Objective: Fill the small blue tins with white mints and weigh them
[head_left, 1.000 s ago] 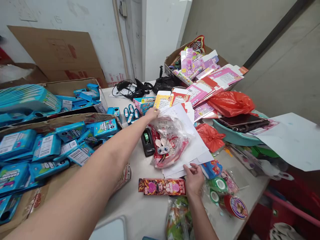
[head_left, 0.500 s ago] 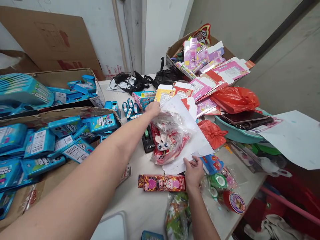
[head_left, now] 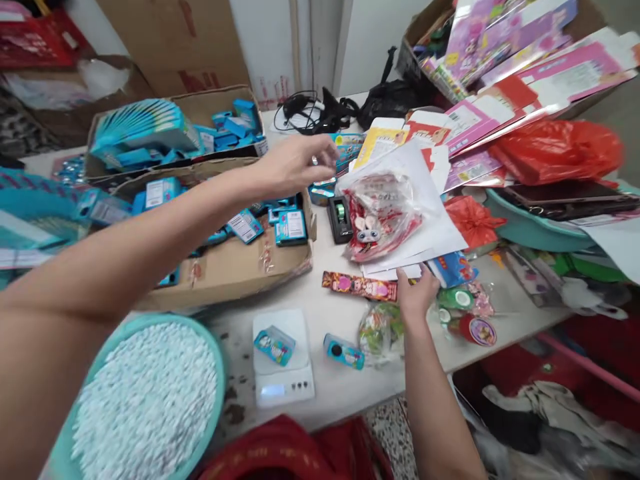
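Observation:
My left hand [head_left: 307,161] is raised over the back edge of the open carton, beside the flattened yellow box [head_left: 381,141]. Its fingers are bent and apart, with nothing in them, and a ring shows on one. White paper sheets [head_left: 440,230] lie under a clear bag with a red rabbit-face packet [head_left: 383,217]. At their front edge rests my right hand [head_left: 419,290], thumb and fingers spread around the paper's corner, between the red printed strip box [head_left: 360,285] and a blue packet [head_left: 454,268]. A black tape dispenser [head_left: 340,220] stands left of the bag.
Cartons of blue packs [head_left: 225,283] stand at the left. In front are a teal basin of white pellets [head_left: 145,400], a scale [head_left: 285,387] bearing a blue pack, and another blue pack [head_left: 344,352]. Right: red bag [head_left: 560,152], teal basin [head_left: 540,233].
The view has swung left and down, bringing the scale and the pellet basin into sight. My left hand has come off the top edge of the paper and moved left. My right hand stays at the paper's front edge.

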A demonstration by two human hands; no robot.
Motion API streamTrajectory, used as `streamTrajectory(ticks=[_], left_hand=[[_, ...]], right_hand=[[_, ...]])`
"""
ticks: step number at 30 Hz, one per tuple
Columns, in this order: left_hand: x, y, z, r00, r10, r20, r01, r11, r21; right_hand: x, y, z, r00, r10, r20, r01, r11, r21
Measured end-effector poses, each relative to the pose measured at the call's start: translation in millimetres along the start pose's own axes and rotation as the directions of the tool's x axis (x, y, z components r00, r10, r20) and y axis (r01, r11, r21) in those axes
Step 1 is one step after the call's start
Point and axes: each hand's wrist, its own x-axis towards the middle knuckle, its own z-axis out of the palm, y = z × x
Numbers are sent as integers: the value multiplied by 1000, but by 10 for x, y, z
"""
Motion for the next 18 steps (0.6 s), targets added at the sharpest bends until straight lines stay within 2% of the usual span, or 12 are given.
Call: streamTrajectory(ticks=[2, 3, 5, 7, 9, 10, 11, 12, 13, 15, 17, 18], left_hand=[[-831, 119, -141, 1000, -26, 1, 26, 1000, -16], [-1244, 152, -141, 997, -65, 45, 66, 997, -38], [-2017, 162, -18, 977, -181, 115, 195, 973, -121], [-2686, 117, 206, 935, -346, 75, 354, 911, -210], [-3248, 43, 455, 830, -556, -50, 511, 793, -333], [-3492, -1, 573, 744, -652, -146, 557, 726, -404], [-3714, -47, 684, 665, -714, -220, 581, 679, -448], [-3913, -95, 787, 607, -740, -288, 593, 664, -455], [-4087, -144, 883, 585, -737, -339, 604, 675, -424], [-4356, -236, 1052, 629, -685, -367, 629, 726, -277], [-4510, -305, 1188, 688, -651, -320, 661, 745, -95], [-4547, -327, 1240, 700, -652, -293, 679, 734, -14]], right_hand=[[-317, 3, -197, 997, -73, 40, 70, 995, 67], [-506, 14, -305, 993, -92, 74, 85, 992, 97], [-922, 57, -520, 985, -103, 138, 85, 987, 133], [-1342, 126, -705, 974, -123, 191, 92, 982, 164], [-1722, 203, -841, 969, -124, 212, 88, 981, 173], [-1888, 237, -887, 968, -119, 220, 82, 982, 170], [-2036, 268, -919, 966, -113, 231, 77, 984, 162], [-2167, 292, -936, 963, -111, 247, 73, 985, 156], [-2283, 310, -941, 956, -114, 271, 74, 985, 153], [-2471, 331, -921, 936, -137, 324, 90, 983, 157], [-2613, 334, -884, 915, -165, 369, 108, 980, 169], [-2669, 333, -867, 904, -175, 389, 114, 978, 174]])
